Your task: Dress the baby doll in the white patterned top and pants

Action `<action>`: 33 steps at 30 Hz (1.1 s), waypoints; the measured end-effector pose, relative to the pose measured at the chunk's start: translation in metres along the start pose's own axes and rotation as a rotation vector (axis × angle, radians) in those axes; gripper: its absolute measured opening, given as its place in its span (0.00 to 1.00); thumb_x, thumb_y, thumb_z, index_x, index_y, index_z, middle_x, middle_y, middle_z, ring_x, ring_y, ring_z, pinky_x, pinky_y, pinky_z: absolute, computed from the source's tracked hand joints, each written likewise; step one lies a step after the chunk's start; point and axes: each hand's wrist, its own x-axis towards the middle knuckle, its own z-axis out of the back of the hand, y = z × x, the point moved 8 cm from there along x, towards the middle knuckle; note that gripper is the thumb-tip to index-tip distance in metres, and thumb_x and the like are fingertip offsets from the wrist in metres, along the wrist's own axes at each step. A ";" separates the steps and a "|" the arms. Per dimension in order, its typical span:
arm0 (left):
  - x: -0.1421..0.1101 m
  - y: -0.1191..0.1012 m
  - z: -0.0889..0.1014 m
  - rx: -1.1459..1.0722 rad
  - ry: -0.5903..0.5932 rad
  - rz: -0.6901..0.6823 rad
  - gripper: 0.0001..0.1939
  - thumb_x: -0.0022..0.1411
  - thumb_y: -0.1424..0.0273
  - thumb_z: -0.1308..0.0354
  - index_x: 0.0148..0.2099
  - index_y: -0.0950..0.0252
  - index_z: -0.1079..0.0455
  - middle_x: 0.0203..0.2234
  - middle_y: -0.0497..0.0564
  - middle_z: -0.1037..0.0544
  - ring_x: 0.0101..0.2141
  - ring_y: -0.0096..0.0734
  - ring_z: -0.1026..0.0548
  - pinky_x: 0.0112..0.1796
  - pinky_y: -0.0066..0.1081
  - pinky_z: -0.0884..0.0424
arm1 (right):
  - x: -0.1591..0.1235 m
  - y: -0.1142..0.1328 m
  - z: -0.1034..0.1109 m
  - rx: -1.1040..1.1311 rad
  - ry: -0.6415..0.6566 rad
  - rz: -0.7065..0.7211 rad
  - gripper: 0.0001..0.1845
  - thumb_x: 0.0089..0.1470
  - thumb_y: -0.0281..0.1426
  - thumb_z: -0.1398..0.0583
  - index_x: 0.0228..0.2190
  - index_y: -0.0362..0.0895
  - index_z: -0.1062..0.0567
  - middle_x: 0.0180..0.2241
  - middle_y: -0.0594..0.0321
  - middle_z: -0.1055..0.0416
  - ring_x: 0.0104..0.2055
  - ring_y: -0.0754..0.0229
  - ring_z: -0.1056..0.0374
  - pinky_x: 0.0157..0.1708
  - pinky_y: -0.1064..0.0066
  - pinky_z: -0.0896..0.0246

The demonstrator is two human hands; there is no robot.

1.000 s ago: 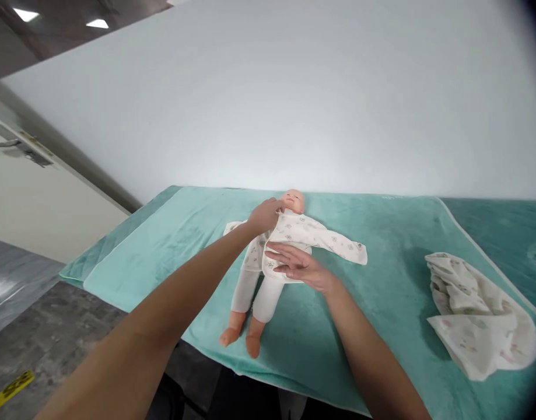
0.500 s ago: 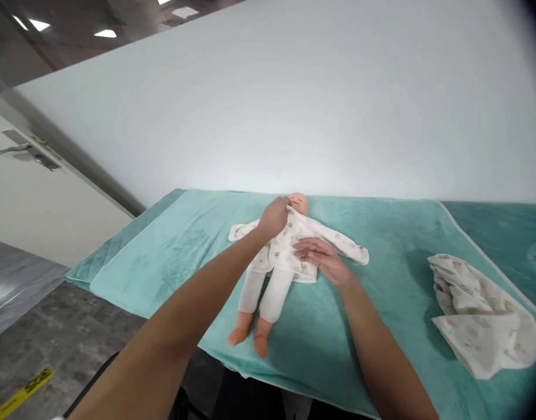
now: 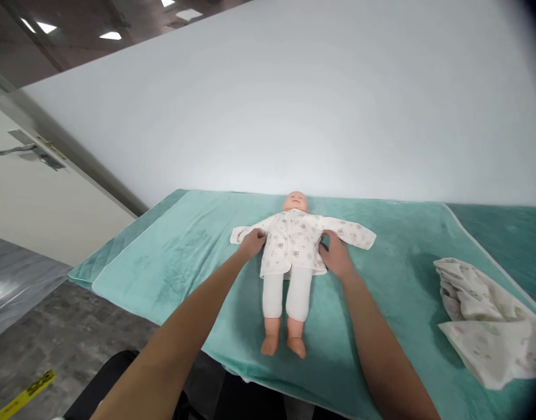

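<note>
A baby doll point(image 3: 295, 202) lies on its back, legs toward me, in a white printed baby jacket point(image 3: 289, 239) and white trousers point(image 3: 273, 294). The jacket is closed down the front and both sleeves stretch out sideways. My left hand point(image 3: 252, 244) is closed at the jacket's left side, just under the sleeve, with its fingertips on the cloth. On the opposite side my right hand point(image 3: 336, 255) has its fingers curled at the cloth below the other sleeve. The doll's bare feet show below the trouser legs.
A green padded cover point(image 3: 163, 262) lies over the table against a white wall point(image 3: 268, 105). A crumpled printed cloth point(image 3: 490, 332) rests at the right. To the left are a door handle point(image 3: 27, 150) and yellow floor tape point(image 3: 25, 396).
My left hand has moved down from the collar to the jacket's side. My right hand has left the jacket's front for its right side. The doll's legs have swung right and now lie straighter.
</note>
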 end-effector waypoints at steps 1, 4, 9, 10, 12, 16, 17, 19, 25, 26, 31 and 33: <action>-0.003 0.001 -0.007 -0.047 -0.007 -0.013 0.07 0.63 0.65 0.45 0.37 0.63 0.32 0.35 0.53 0.21 0.38 0.36 0.24 0.39 0.32 0.31 | 0.002 -0.002 -0.001 -0.008 0.002 -0.003 0.23 0.54 0.30 0.44 0.52 0.43 0.32 0.52 0.50 0.29 0.57 0.48 0.37 0.58 0.53 0.48; -0.016 0.001 -0.022 -0.187 -0.050 -0.037 0.08 0.65 0.65 0.49 0.41 0.62 0.32 0.39 0.53 0.20 0.40 0.35 0.24 0.41 0.33 0.30 | 0.004 0.001 -0.004 0.020 0.048 0.025 0.13 0.56 0.33 0.44 0.44 0.44 0.28 0.45 0.53 0.27 0.51 0.50 0.34 0.54 0.56 0.45; -0.037 0.004 -0.027 -0.353 -0.116 -0.044 0.11 0.63 0.68 0.47 0.48 0.62 0.34 0.33 0.49 0.21 0.36 0.34 0.23 0.40 0.33 0.29 | -0.011 0.016 0.005 0.201 0.001 -0.041 0.12 0.58 0.41 0.42 0.27 0.48 0.28 0.31 0.60 0.29 0.37 0.53 0.35 0.42 0.63 0.42; -0.039 0.005 -0.025 -0.373 -0.134 -0.040 0.11 0.63 0.67 0.47 0.48 0.62 0.34 0.32 0.48 0.22 0.35 0.34 0.24 0.40 0.33 0.29 | -0.017 0.018 0.004 0.230 0.017 -0.080 0.14 0.59 0.42 0.42 0.25 0.49 0.29 0.27 0.62 0.31 0.33 0.55 0.37 0.38 0.65 0.43; -0.043 0.008 -0.020 -0.403 -0.183 -0.025 0.09 0.64 0.66 0.48 0.46 0.62 0.34 0.32 0.49 0.22 0.35 0.34 0.24 0.40 0.34 0.29 | -0.029 0.023 0.001 0.242 0.069 -0.141 0.20 0.60 0.44 0.44 0.21 0.49 0.33 0.20 0.65 0.35 0.26 0.57 0.40 0.32 0.66 0.47; -0.046 0.016 -0.010 -0.436 -0.280 0.017 0.08 0.65 0.64 0.49 0.43 0.62 0.35 0.36 0.51 0.23 0.38 0.36 0.25 0.43 0.35 0.29 | -0.047 0.033 -0.002 0.169 0.167 -0.174 0.24 0.63 0.46 0.49 0.18 0.49 0.38 0.16 0.66 0.36 0.24 0.57 0.39 0.30 0.66 0.50; -0.046 0.018 -0.008 -0.439 -0.301 0.027 0.08 0.65 0.64 0.50 0.43 0.62 0.36 0.37 0.52 0.23 0.39 0.36 0.25 0.43 0.35 0.29 | -0.051 0.034 -0.003 0.161 0.184 -0.176 0.24 0.64 0.46 0.50 0.19 0.49 0.38 0.17 0.66 0.35 0.24 0.57 0.38 0.31 0.66 0.49; -0.046 0.023 -0.005 -0.444 -0.332 0.041 0.08 0.67 0.65 0.54 0.43 0.62 0.37 0.38 0.53 0.24 0.40 0.36 0.25 0.44 0.35 0.30 | -0.057 0.036 -0.002 0.151 0.191 -0.173 0.24 0.64 0.45 0.51 0.20 0.49 0.37 0.18 0.66 0.33 0.26 0.57 0.36 0.32 0.66 0.47; -0.049 0.020 -0.012 -0.433 -0.195 -0.040 0.15 0.67 0.58 0.52 0.44 0.62 0.32 0.30 0.50 0.24 0.33 0.37 0.26 0.38 0.35 0.30 | -0.082 0.035 0.009 0.168 0.028 -0.178 0.15 0.61 0.42 0.48 0.30 0.48 0.28 0.28 0.64 0.26 0.32 0.56 0.31 0.36 0.65 0.40; -0.051 0.017 -0.015 -0.421 -0.163 -0.066 0.16 0.66 0.57 0.51 0.45 0.61 0.31 0.30 0.50 0.23 0.33 0.38 0.25 0.38 0.36 0.31 | -0.088 0.035 0.011 0.186 0.001 -0.178 0.13 0.61 0.41 0.47 0.34 0.48 0.27 0.32 0.63 0.24 0.35 0.55 0.30 0.38 0.64 0.38; -0.060 0.013 -0.024 -0.620 -0.063 -0.125 0.23 0.62 0.51 0.46 0.50 0.63 0.30 0.28 0.50 0.23 0.30 0.38 0.26 0.34 0.35 0.32 | -0.111 0.060 0.013 0.090 0.022 -0.013 0.14 0.60 0.33 0.45 0.46 0.49 0.26 0.47 0.59 0.24 0.50 0.53 0.30 0.52 0.58 0.38; -0.061 0.014 -0.027 -0.793 -0.004 -0.105 0.25 0.57 0.51 0.40 0.49 0.65 0.30 0.23 0.47 0.26 0.26 0.33 0.29 0.29 0.31 0.34 | -0.116 0.071 0.009 -0.028 0.066 0.066 0.15 0.59 0.29 0.44 0.47 0.48 0.26 0.49 0.58 0.26 0.53 0.52 0.33 0.54 0.57 0.40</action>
